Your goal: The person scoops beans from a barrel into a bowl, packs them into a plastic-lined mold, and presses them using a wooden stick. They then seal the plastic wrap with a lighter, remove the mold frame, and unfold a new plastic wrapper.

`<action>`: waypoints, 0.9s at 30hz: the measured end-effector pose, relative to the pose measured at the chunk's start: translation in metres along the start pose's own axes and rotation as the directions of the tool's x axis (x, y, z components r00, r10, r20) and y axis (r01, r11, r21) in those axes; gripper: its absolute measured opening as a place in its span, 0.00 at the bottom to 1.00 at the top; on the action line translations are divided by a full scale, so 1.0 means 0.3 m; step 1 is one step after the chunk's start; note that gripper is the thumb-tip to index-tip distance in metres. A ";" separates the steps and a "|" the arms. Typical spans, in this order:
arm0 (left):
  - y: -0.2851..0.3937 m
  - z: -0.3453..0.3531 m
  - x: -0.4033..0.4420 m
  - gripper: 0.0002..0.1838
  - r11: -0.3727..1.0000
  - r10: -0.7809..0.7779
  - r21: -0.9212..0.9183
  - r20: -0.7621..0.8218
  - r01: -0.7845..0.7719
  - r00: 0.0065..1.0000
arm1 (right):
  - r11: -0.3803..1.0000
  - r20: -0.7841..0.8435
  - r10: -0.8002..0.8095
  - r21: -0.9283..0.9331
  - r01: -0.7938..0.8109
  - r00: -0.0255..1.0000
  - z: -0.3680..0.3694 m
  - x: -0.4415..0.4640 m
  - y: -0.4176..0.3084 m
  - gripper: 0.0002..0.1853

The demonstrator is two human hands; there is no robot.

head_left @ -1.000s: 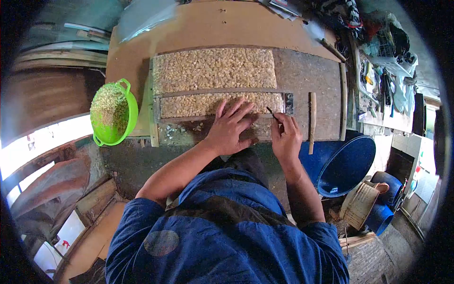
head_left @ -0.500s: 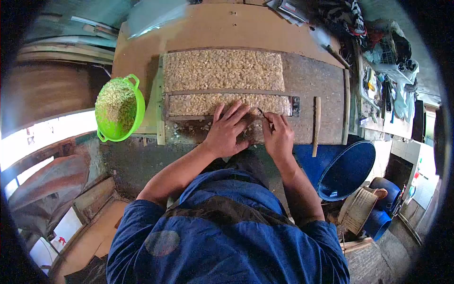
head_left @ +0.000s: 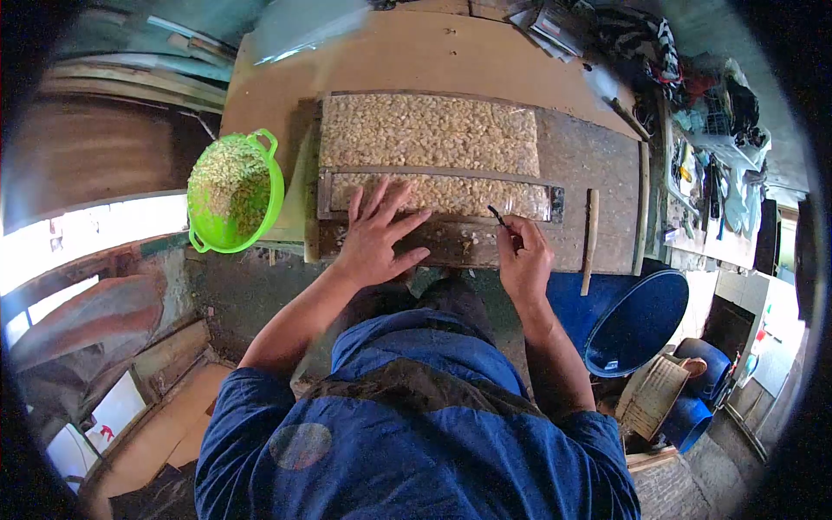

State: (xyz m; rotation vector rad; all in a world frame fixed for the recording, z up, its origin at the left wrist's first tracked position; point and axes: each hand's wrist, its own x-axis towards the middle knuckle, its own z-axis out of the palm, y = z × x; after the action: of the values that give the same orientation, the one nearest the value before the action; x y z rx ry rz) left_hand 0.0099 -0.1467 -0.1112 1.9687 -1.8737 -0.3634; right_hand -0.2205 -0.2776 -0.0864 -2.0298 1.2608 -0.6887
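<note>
My left hand [head_left: 374,232] lies with its fingers spread, fingertips over the front edge of a narrow framed strip [head_left: 451,192] filled with pale, seed-like pieces. Pinched in the fingers of my right hand [head_left: 525,253] is a small, thin dark tool [head_left: 497,214]; its exact kind is too small to make out. That tool's tip points toward the strip's lower edge, near its right part. Behind the strip lies a wider panel [head_left: 429,134] of the same pale pieces, with a shiny clear covering at its edge.
A green basket [head_left: 276,199] of pale pieces stands at the table's left. On the right, a wooden stick [head_left: 591,243] lies across the board [head_left: 598,165]. Below the table's right side is a blue tub [head_left: 637,321]. Papers and a crate [head_left: 737,143] are further right.
My left hand has slid left along the strip, its fingers spread wider. My right hand has drawn back slightly with the tool, which now shows more clearly. The whole view has shifted a little.
</note>
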 end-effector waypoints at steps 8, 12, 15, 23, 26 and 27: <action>-0.052 -0.003 -0.035 0.32 0.999 0.028 -0.031 0.027 -0.028 0.999 | 0.997 0.123 -0.079 0.025 0.076 0.989 0.144 0.016 -0.099 0.07; -0.050 -0.021 -0.037 0.32 0.996 0.022 -0.083 0.031 -0.020 0.999 | 0.993 0.168 -0.113 -0.015 0.117 0.979 0.193 0.021 -0.139 0.07; -0.056 -0.015 -0.040 0.32 0.996 0.022 -0.090 0.041 -0.019 0.999 | 0.980 0.142 -0.180 -0.063 0.190 0.973 0.220 0.024 -0.147 0.07; -0.088 -0.055 -0.061 0.29 0.998 0.001 -0.066 0.114 0.006 0.994 | 0.987 0.148 -0.147 -0.036 0.154 0.978 0.185 0.008 -0.182 0.06; -0.121 -0.072 -0.099 0.30 0.999 -0.034 -0.038 -0.008 0.034 0.999 | 0.993 0.148 -0.111 -0.019 0.115 0.983 0.203 0.008 -0.183 0.06; -0.135 -0.079 -0.110 0.30 0.999 -0.044 -0.025 0.002 0.044 0.999 | 0.993 0.148 -0.113 -0.021 0.117 0.983 0.211 0.010 -0.187 0.06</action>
State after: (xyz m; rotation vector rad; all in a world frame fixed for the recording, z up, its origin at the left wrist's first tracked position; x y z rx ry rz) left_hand 0.0542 -0.1104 -0.1112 1.9961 -1.8209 -0.3996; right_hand -0.1418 -0.2463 -0.0856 -2.1488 1.0822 -0.5646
